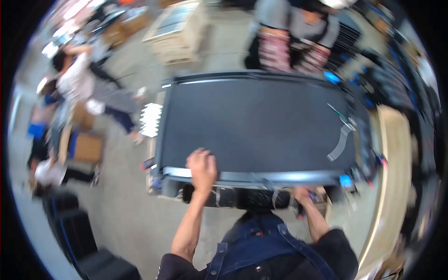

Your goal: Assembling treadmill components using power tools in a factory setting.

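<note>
A large dark rectangular panel (pixel 252 121) with a raised frame lies flat in front of me. My left hand (pixel 202 169) rests on its near edge toward the left, fingers laid forward onto the dark surface and holding nothing. My right hand (pixel 302 192) is at the underside of the near edge, right of centre; the frame hides its fingers. On the panel's right side lie a thin green tool (pixel 337 111) and a grey strip (pixel 340 144). Black padded pieces (pixel 233 198) sit beneath the near edge. The picture is blurred.
Across the panel a person (pixel 298 32) in patterned sleeves bends over its far edge. A pale wooden board (pixel 389 186) stands at right, a wooden crate (pixel 175 30) beyond. Other people (pixel 84 88) are at left, near cardboard boxes (pixel 87 147) and black padded seats (pixel 74 228).
</note>
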